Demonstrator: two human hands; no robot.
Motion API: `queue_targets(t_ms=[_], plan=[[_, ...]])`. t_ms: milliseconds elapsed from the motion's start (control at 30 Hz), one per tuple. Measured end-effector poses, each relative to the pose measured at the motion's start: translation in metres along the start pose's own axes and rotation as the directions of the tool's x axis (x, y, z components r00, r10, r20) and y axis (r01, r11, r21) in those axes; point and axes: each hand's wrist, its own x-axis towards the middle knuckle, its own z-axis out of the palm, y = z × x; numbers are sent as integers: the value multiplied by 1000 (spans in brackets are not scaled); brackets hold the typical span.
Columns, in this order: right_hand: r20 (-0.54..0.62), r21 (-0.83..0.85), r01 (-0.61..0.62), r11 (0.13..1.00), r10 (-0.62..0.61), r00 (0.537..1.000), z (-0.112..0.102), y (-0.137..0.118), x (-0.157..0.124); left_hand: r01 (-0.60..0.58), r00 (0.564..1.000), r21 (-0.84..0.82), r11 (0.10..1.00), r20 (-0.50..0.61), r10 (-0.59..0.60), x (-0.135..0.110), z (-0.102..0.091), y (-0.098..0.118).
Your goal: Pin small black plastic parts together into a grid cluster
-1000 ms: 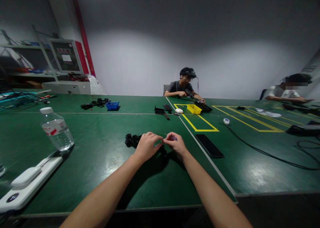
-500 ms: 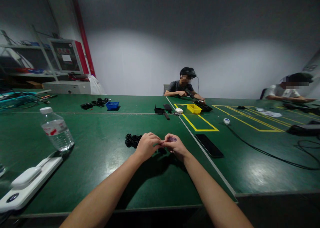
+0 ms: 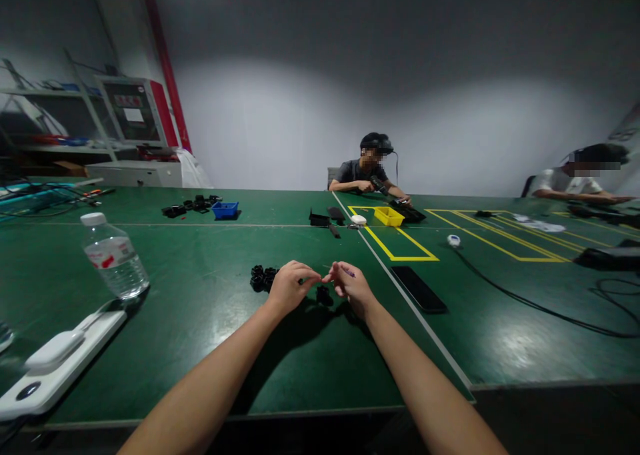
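Observation:
My left hand and my right hand meet fingertip to fingertip just above the green table. Both are curled into a pinch. A small purplish item shows in my right fingers; what the left fingers hold is too small to make out. One small black part lies on the table below and between the hands. A cluster of several black parts sits just left of my left hand.
A black phone lies to the right of my hands. A water bottle and a white device stand at left. Farther back sit a blue bin and a yellow bin. Two people sit across the table. Cables run at right.
The hands have lifted slightly, so the single black part on the table under them now shows. The purplish item has turned in my right fingers.

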Motion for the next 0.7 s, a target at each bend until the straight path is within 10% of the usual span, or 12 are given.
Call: queue_targets(t_ms=[700], plan=[[-136,123,44,991,-27,990,-4,-6,-1,272,955,-228,935,-56,-292,0,1,-7]])
